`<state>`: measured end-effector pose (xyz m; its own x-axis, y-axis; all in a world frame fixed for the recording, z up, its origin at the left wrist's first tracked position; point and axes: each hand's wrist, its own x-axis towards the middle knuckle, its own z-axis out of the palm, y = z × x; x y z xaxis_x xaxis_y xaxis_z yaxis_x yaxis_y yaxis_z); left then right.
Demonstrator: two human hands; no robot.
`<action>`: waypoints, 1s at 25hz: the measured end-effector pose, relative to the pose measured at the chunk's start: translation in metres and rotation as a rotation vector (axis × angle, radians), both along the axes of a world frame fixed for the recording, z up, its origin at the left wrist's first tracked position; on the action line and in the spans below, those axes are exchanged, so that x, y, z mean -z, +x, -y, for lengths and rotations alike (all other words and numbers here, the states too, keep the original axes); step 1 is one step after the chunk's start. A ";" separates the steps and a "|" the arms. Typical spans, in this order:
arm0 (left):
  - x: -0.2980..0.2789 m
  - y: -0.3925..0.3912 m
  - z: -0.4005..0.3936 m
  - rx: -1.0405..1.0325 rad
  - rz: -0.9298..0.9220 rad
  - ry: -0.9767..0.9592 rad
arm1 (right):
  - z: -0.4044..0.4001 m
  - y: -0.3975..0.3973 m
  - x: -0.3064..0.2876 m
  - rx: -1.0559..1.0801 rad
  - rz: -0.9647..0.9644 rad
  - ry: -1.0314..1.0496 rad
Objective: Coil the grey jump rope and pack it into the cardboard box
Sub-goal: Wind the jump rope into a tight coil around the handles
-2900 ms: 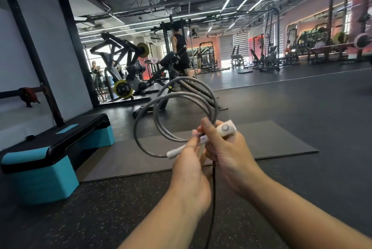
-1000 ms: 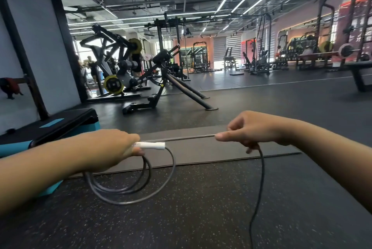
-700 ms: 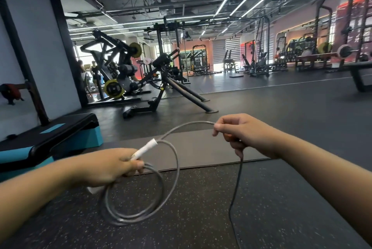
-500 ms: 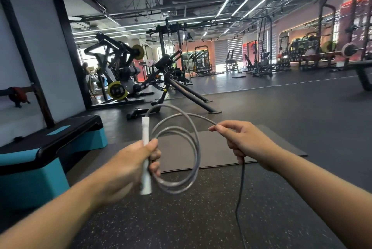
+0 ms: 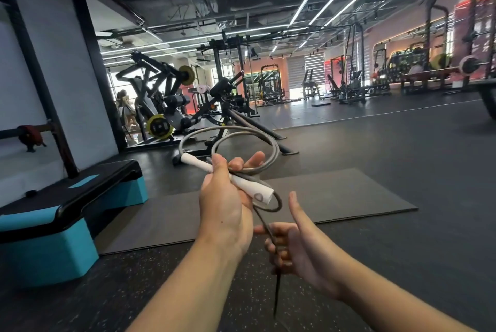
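The grey jump rope (image 5: 271, 143) forms a few loops that stand up above my left hand (image 5: 226, 208). That hand is shut on the gathered loops and on the rope's white handle (image 5: 255, 192), which lies slanted across my palm. Below and to the right, my right hand (image 5: 298, 245) is palm up with the thumb raised. The loose dark tail of the rope (image 5: 276, 286) runs through its loosely curled fingers and hangs down toward the floor. No cardboard box is in view.
A black and teal aerobic step (image 5: 61, 213) stands at the left. A dark grey floor mat (image 5: 335, 197) lies ahead on the speckled rubber floor. Weight machines (image 5: 166, 106) and racks fill the back of the gym, and a person stands near them.
My left hand has tilted the handle from upright to slanted and taken one more loop. My right hand has dropped from the top of the loop to below the left hand, sliding down the tail.
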<state>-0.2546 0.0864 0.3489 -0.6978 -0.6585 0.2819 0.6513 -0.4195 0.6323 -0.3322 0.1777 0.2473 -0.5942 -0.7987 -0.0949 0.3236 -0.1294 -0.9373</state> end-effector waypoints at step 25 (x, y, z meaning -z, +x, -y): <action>0.023 -0.008 -0.024 0.106 0.232 0.165 | 0.020 0.023 -0.054 0.319 -0.368 -0.464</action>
